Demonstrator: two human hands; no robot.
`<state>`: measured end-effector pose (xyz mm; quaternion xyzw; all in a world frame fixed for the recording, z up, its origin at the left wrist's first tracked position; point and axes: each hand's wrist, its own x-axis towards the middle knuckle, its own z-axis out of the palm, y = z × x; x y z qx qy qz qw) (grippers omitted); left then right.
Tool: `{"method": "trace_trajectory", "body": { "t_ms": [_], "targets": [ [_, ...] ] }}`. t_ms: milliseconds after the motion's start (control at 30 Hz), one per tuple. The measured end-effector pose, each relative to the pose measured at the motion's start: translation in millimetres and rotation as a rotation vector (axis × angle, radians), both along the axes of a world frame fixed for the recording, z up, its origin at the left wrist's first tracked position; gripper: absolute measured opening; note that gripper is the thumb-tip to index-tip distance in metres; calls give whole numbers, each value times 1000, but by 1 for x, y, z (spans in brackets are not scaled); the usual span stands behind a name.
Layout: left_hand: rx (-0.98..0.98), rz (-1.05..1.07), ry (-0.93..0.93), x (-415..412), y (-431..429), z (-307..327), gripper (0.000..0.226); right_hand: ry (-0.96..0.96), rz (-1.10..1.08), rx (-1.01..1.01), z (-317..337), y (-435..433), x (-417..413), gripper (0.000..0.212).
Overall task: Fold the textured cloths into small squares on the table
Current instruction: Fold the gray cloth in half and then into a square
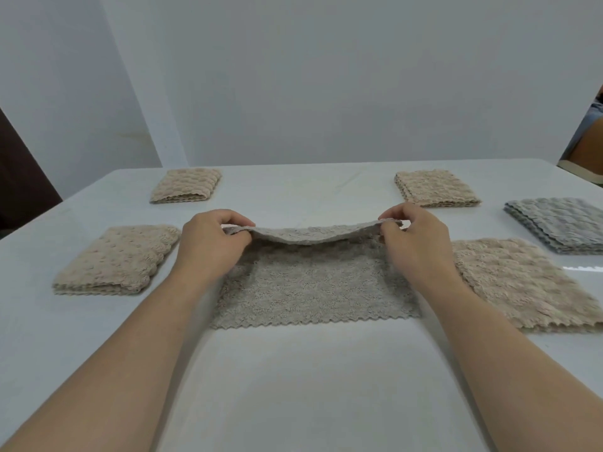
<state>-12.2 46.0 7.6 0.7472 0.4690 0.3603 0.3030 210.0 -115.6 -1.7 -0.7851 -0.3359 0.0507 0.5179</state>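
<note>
Taupe cloth (313,288) lies at ctr of table (293,386), far edge lifted. Risk: corners could drift unevenly going over, so edges won't line up w/ near hem; sagging middle may bunch. Left hand (208,246) & right hand (421,243) each pinch a far corner, fingers curled.

Centre cloth (313,288) on worktop (293,386); near-left cloth (114,259), far-left cloth (186,185) leftward; near-right cloth (522,285), far-right cloth (435,189) rightward (outermost cloth (561,228) beyond).
</note>
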Motion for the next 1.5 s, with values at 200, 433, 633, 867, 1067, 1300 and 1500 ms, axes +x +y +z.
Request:
{"method": "trace_trajectory", "body": {
  "t_ms": [200,433,633,867,1067,1300,1500],
  "targets": [
    [-217,-129,-91,-9,-3,18,21,-13,-5,-76,12,-6,-4,20],
    [-386,-168,-56,-16,-4,29,23,-36,8,-179,17,-13,-4,29],
    [-324,-130,66,-17,-8,27,13,-125,99,-339,18,-17,-5,20],
    [-252,-206,335,-20,-16,34,25,-262,246,-620,25,-24,-10,34],
    [-217,-259,504,-20,-24,32,25,-326,355,-811,34,-32,-22,34],
    [-183,-210,526,-23,-31,39,21,-346,325,-779,38,-35,-22,30],
    [-178,-222,623,-22,-37,40,20,-362,343,-876,34,-35,-22,26]
  ]
}}
